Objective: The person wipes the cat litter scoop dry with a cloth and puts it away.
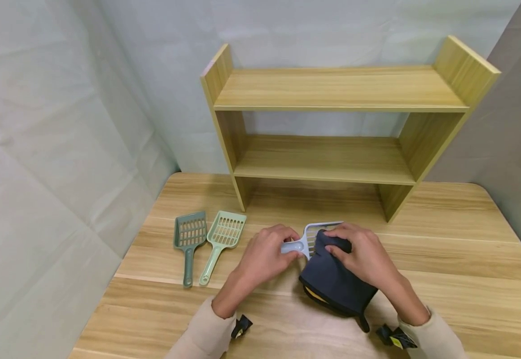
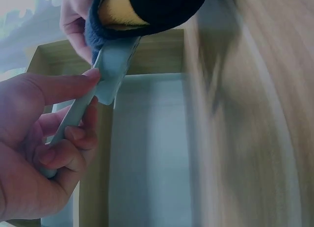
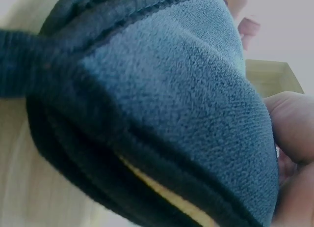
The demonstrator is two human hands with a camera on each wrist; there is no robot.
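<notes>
My left hand [image 1: 266,252] grips the handle of a light blue slotted litter scoop [image 1: 310,234], held above the table with its head toward the right. Dark navy cloth [image 1: 338,279] with black edging, a hanging loop and a yellow lining, like a mitt, is pinched in my right hand [image 1: 368,252] and lies against the scoop's head, covering part of it. In the left wrist view, fingers and thumb close round the scoop handle [image 2: 73,116], and the cloth's yellow lining [image 2: 120,11] shows. The cloth [image 3: 181,79] fills most of the right wrist view, hiding the scoop there.
A dark green litter scoop [image 1: 189,244] and a pale green one [image 1: 222,239] lie side by side on the wooden table [image 1: 152,309] at the left. Behind the hands stands a two-tier wooden shelf [image 1: 327,157]. Pale fabric walls [image 1: 63,149] surround the table.
</notes>
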